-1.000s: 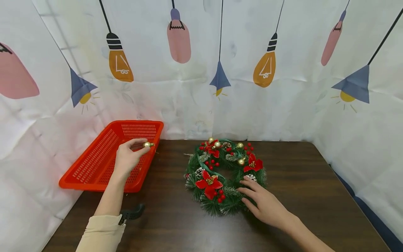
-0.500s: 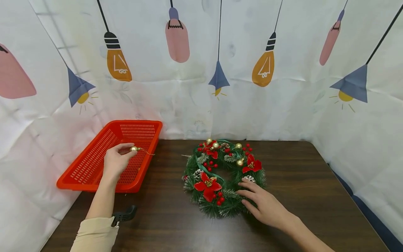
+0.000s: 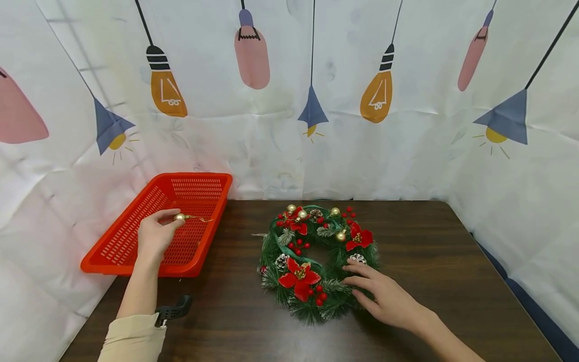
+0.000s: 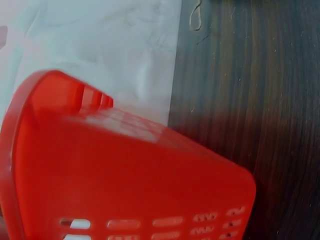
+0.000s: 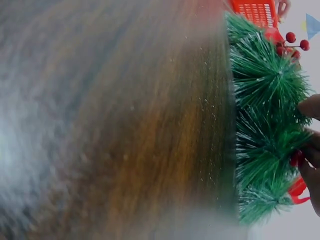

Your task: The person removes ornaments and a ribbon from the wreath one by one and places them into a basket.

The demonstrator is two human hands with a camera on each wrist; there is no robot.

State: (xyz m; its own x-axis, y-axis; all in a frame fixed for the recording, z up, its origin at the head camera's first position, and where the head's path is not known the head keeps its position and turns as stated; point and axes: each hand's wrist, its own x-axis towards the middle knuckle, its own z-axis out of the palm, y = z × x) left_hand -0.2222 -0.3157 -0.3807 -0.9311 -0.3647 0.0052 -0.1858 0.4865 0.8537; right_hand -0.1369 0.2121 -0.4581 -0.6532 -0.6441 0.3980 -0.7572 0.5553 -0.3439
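Note:
In the head view, my left hand (image 3: pixel 154 235) is over the red plastic basket (image 3: pixel 205 251), pinching a small gold ball ornament (image 3: pixel 180 217) with a thin gold loop trailing to the right. A green Christmas wreath (image 3: pixel 307 310) lies on the table, with red poinsettias, berries, pine cones, a green ribbon and several gold balls. My right hand (image 3: pixel 386 296) rests at its near right edge with fingers spread over the needles. In the right wrist view, those fingers (image 5: pixel 311 150) touch the wreath (image 5: pixel 265 107) beside a red berry. The left wrist view shows the basket wall (image 4: pixel 125 180), not the ornament.
The dark wood table (image 3: pixel 416 251) extends around the wreath. Behind it hangs a white cloth (image 3: pixel 344 161) printed with lamps and bulbs. The basket stands at the table's back left, near the cloth. A black strap (image 3: pixel 174 310) sticks out from my left wrist.
My left hand has moved left over the basket, carrying the gold ball ornament. The wreath has shifted slightly left and nearer to me, with my right hand still at its edge.

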